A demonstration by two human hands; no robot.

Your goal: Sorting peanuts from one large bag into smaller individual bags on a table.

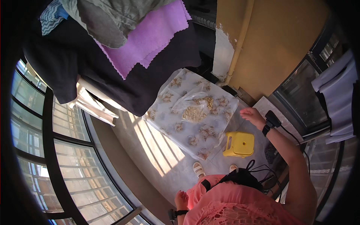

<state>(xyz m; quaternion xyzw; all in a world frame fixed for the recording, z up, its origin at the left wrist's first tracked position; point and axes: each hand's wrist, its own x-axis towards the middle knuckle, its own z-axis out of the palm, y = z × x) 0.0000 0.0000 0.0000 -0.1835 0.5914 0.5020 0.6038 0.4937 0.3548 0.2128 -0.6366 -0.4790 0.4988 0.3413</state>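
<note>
My right hand (252, 117), fingers loosely bent and apart, is raised at the right of the floral-patterned sheet (204, 142) spread on the floor, above the gap beside it. It holds nothing. On the sheet lie clear plastic bags (193, 114) of small pale yellowish pieces, too small to identify. My left hand (182, 199) hangs low by my pink top, its fingers loosely curled with nothing visible in them. A yellow plastic stool (239, 143) stands just right of the sheet, below my right hand.
Dark cloth (146, 84), a purple cloth (157, 33) and grey fabric (101, 18) hang above the sheet. Barred windows (86, 176) curve along the left. An ochre wall (270, 45) with a pipe, a glass door (300, 101) and hanging pale cloth (335, 93) are at right.
</note>
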